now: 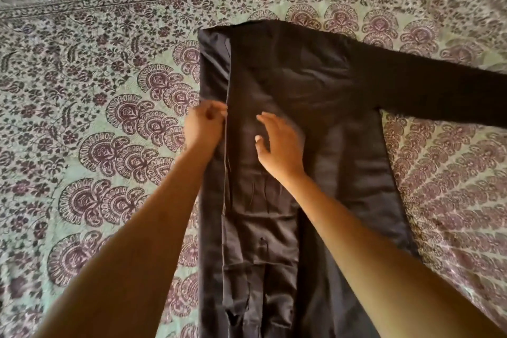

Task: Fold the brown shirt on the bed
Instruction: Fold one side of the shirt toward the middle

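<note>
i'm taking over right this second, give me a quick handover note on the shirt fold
Left hand: fingers curled at the edge of the folded-in flap, apparently pinching it.
Right hand: open, fingers spread over the middle of the brown shirt; contact unclear.
The shirt lies flat on the patterned bedspread.
Done: the left side is folded inward along its length.
Left: the right sleeve lies spread out to the right. Probably fold that side in, then fold the shirt up.

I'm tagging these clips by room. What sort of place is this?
Probably a bedroom: a floral printed bedspread fills the view, with a brown shirt laid flat on it. No walls show.
</note>
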Demonstrator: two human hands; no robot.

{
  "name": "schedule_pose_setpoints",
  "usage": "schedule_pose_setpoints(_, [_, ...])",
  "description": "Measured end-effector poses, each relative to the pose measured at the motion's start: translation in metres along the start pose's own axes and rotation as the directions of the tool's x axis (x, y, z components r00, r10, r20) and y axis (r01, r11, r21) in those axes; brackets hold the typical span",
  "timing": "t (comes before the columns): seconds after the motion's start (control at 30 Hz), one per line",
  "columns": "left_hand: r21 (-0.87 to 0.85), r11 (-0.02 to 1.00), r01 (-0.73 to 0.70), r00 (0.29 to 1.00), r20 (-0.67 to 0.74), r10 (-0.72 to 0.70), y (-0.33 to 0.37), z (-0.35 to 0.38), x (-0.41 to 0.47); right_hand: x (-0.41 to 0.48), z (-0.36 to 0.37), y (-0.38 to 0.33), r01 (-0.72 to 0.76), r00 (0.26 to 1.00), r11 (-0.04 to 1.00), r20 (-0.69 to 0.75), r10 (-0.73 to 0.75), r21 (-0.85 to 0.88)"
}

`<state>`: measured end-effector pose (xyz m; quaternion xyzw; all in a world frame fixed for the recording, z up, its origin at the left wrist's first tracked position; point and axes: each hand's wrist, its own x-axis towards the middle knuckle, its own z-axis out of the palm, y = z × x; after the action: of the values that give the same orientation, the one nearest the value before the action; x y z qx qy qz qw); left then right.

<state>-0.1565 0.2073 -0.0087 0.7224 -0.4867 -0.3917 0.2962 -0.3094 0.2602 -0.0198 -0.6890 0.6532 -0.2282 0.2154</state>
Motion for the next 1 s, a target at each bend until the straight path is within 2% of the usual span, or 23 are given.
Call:
schedule_pose_setpoints(0.13, [-0.047,0.999,-0.023,0.996,-0.089,0.019,0.037,0.019,0.076,0.045,0.011,0.011,0.074,0.997,0.997,-0.001,-0.074,-0.011])
schedule_pose_setpoints(0.2, [-0.021,1.0,0.023,0.999,-0.047,-0.024,0.047,0.03,0.111,0.065,0.02,0.017,0.088,0.996,0.996,0.007,-0.088,-0.01])
schedule_pose_setpoints(0.3, [-0.078,0.992,0.096,0.992,0.093,-0.089,0.053,0.042,0.149,0.084,0.027,0.02,0.099,0.995,0.994,0.022,-0.098,-0.048])
schedule_pose_setpoints(0.4, [-0.058,0.998,0.033,0.984,0.178,-0.022,0.064,0.052,0.162,0.091,0.029,0.021,0.116,0.993,0.99,0.003,-0.116,-0.085])
schedule_pose_setpoints(0.47, [0.022,1.0,-0.009,0.982,0.188,0.005,0.058,0.07,0.19,0.106,0.045,0.036,0.118,0.993,0.986,0.004,-0.118,-0.116])
schedule_pose_setpoints(0.57, [0.219,0.967,-0.13,0.99,0.084,0.114,0.059,0.062,0.194,0.106,0.045,0.036,0.199,0.98,0.944,0.061,-0.19,-0.262])
schedule_pose_setpoints(0.63, [0.388,0.91,-0.147,0.982,-0.051,0.181,0.058,0.058,0.188,0.104,0.053,0.042,0.184,0.981,0.934,0.118,-0.155,-0.305])
schedule_pose_setpoints(0.7, [0.434,0.88,-0.192,0.935,-0.191,0.298,0.053,0.059,0.172,0.101,0.06,0.048,0.164,0.982,0.932,0.143,-0.123,-0.324])
schedule_pose_setpoints(0.77, [0.429,0.823,-0.371,0.836,-0.232,0.497,0.047,0.059,0.154,0.101,0.063,0.049,0.168,0.981,0.933,0.145,-0.127,-0.318])
schedule_pose_setpoints(0.83, [0.483,0.665,-0.569,0.744,-0.042,0.667,0.027,0.064,0.142,0.102,0.061,0.049,0.174,0.982,0.934,0.132,-0.139,-0.312])
schedule_pose_setpoints(0.87, [0.499,0.602,-0.623,0.731,0.097,0.675,0.015,0.065,0.139,0.101,0.06,0.049,0.174,0.983,0.934,0.12,-0.143,-0.313])
schedule_pose_setpoints(0.93, [0.568,0.537,-0.624,0.764,0.298,0.572,-0.007,0.062,0.143,0.1,0.059,0.049,0.17,0.984,0.929,0.109,-0.141,-0.329])
schedule_pose_setpoints(1.0, [0.659,0.42,-0.625,0.764,0.402,0.505,-0.017,0.057,0.158,0.099,0.06,0.048,0.165,0.984,0.922,0.121,-0.13,-0.352])
